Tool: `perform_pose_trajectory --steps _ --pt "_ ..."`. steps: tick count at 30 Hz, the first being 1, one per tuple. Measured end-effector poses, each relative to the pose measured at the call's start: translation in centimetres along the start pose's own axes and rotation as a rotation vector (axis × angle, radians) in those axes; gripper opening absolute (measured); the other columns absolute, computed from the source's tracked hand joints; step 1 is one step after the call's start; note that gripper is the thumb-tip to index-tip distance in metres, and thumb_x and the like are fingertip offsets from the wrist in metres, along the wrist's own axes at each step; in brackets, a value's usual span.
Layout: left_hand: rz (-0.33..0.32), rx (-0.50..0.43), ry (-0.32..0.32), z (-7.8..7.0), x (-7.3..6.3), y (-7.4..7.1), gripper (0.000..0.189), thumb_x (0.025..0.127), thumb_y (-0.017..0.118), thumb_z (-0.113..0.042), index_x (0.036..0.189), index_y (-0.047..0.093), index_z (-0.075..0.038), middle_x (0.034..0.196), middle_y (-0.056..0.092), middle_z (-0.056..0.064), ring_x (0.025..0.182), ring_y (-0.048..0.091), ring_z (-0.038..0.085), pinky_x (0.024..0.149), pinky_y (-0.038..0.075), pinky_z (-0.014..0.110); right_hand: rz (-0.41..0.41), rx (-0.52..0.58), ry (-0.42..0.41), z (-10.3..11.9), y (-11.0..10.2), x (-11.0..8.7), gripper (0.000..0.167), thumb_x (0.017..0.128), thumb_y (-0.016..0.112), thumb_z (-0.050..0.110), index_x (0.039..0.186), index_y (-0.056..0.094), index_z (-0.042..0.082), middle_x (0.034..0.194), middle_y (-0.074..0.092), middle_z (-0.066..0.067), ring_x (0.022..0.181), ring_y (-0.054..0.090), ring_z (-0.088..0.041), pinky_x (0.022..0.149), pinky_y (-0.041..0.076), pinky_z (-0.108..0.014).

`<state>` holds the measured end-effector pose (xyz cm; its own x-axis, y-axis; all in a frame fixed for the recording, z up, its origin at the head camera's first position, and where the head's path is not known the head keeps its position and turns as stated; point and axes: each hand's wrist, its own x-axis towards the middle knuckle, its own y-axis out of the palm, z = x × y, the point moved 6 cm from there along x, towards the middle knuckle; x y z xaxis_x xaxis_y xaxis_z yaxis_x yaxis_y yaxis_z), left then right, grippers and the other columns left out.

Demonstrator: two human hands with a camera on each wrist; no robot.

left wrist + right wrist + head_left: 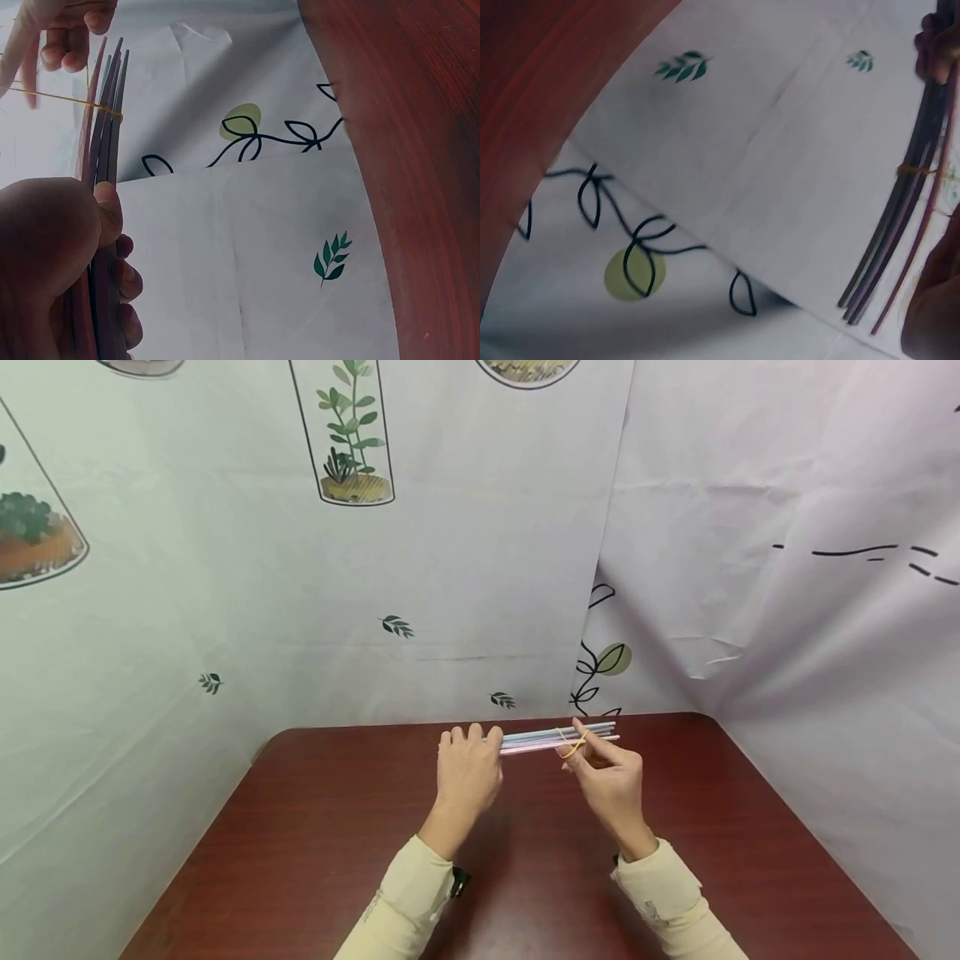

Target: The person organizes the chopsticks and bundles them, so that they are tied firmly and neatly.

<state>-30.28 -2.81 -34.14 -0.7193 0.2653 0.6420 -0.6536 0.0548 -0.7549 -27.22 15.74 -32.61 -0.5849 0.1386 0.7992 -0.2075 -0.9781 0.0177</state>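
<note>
A bundle of several thin pastel sticks [528, 742], blue and pink, is held roughly level above the table. My left hand [468, 768] grips one end, its thumb and fingers wrapped round the sticks in the left wrist view. Near the other end a yellow rubber band [64, 97] loops round the bundle and is pulled out to one side. My right hand [615, 781] holds the stretched part of that band on its fingers and thumb. The free stick ends [859, 307] fan slightly apart in the right wrist view. The left palm hides the gripped ends.
A dark red-brown table [337, 827] with rounded far corners lies beneath both hands. Behind and beside it hangs a pale cloth [480, 568] printed with plants and leaves, close to the table's far edge.
</note>
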Motion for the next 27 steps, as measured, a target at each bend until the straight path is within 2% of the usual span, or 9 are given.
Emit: perform_pose_trajectory --steps 3,5,7,11,13,16,19,24,27 --pt "-0.006 -0.006 -0.016 0.2 -0.1 0.0 0.006 0.086 0.062 -0.018 0.091 0.06 -0.014 0.08 0.059 0.009 0.07 0.054 0.031 0.069 0.04 0.04 -0.053 0.008 0.194 -1.4 -0.1 -0.6 0.052 0.084 0.072 -0.006 0.134 0.057 -0.005 0.071 0.068 -0.023 0.054 0.065 -0.005 0.041 0.047 -0.021" --pt "-0.012 -0.007 -0.022 0.3 -0.2 -0.1 0.006 0.087 0.062 -0.018 0.09 0.06 -0.013 0.08 0.059 0.009 0.069 0.054 0.031 0.068 0.04 0.04 -0.096 0.03 0.293 -1.8 -0.2 -0.9 0.057 0.09 0.071 0.004 0.142 0.049 0.0 0.079 0.069 -0.025 0.057 0.068 -0.009 0.041 0.049 -0.027" --pt "-0.016 -0.007 -0.024 0.3 -0.2 -0.3 0.006 0.087 0.062 -0.018 0.091 0.06 -0.013 0.08 0.059 0.01 0.069 0.054 0.031 0.068 0.04 0.04 -0.144 0.053 0.386 -2.1 -0.4 -1.0 0.063 0.092 0.07 0.013 0.148 0.041 0.002 0.085 0.07 -0.021 0.063 0.071 -0.013 0.041 0.051 -0.031" --pt "-0.009 -0.009 -0.026 0.2 -0.3 -0.3 0.006 0.087 0.062 -0.018 0.091 0.06 -0.013 0.081 0.059 0.01 0.07 0.055 0.031 0.068 0.04 0.04 -0.259 0.129 0.555 -2.8 -0.6 -1.2 0.07 0.094 0.069 0.022 0.149 0.033 0.001 0.087 0.067 -0.009 0.063 0.072 -0.015 0.04 0.051 -0.032" --pt "-0.014 -0.009 -0.027 0.1 -0.2 -0.4 0.006 0.087 0.062 -0.018 0.091 0.06 -0.013 0.081 0.06 0.009 0.071 0.055 0.031 0.068 0.041 0.04 -0.315 0.215 0.651 -3.3 -0.6 -1.2 0.068 0.094 0.068 0.025 0.146 0.034 0.001 0.091 0.064 -0.005 0.059 0.069 -0.013 0.039 0.05 -0.029" --pt "-0.031 -0.001 -0.016 0.1 0.0 -0.7 0.008 0.087 0.063 -0.019 0.091 0.059 -0.014 0.081 0.06 0.009 0.072 0.056 0.031 0.069 0.041 0.041 -0.353 0.339 0.783 -3.9 -0.4 -0.9 0.057 0.095 0.065 0.032 0.138 0.04 0.004 0.099 0.054 -0.001 0.055 0.063 -0.008 0.036 0.045 -0.022" --pt "-0.058 0.006 0.004 0.0 0.1 -1.0 0.007 0.086 0.061 -0.019 0.091 0.059 -0.015 0.08 0.059 0.008 0.073 0.056 0.031 0.07 0.042 0.042 -0.352 0.376 0.864 -4.2 -0.5 -0.5 0.049 0.096 0.062 0.039 0.132 0.044 0.011 0.1 0.049 0.001 0.053 0.056 -0.004 0.035 0.037 -0.018" --pt "-0.132 0.011 0.052 -0.2 -0.2 -1.3 0.004 0.085 0.056 -0.016 0.089 0.056 -0.014 0.078 0.056 0.007 0.071 0.054 0.031 0.07 0.044 0.043 -0.303 0.317 0.888 -4.4 -1.3 -0.4 0.034 0.096 0.06 0.043 0.118 0.06 0.016 0.072 0.055 0.006 0.05 0.048 -0.002 0.036 0.029 -0.015" --pt "-0.199 -0.008 0.09 -0.6 -0.8 -1.3 0.001 0.086 0.053 -0.015 0.086 0.053 -0.013 0.076 0.053 0.005 0.069 0.052 0.029 0.069 0.043 0.042 -0.223 0.366 0.912 -4.5 -1.5 -0.6 0.03 0.096 0.06 0.045 0.101 0.07 0.018 0.065 0.061 0.006 0.05 0.05 -0.002 0.038 0.026 -0.015"
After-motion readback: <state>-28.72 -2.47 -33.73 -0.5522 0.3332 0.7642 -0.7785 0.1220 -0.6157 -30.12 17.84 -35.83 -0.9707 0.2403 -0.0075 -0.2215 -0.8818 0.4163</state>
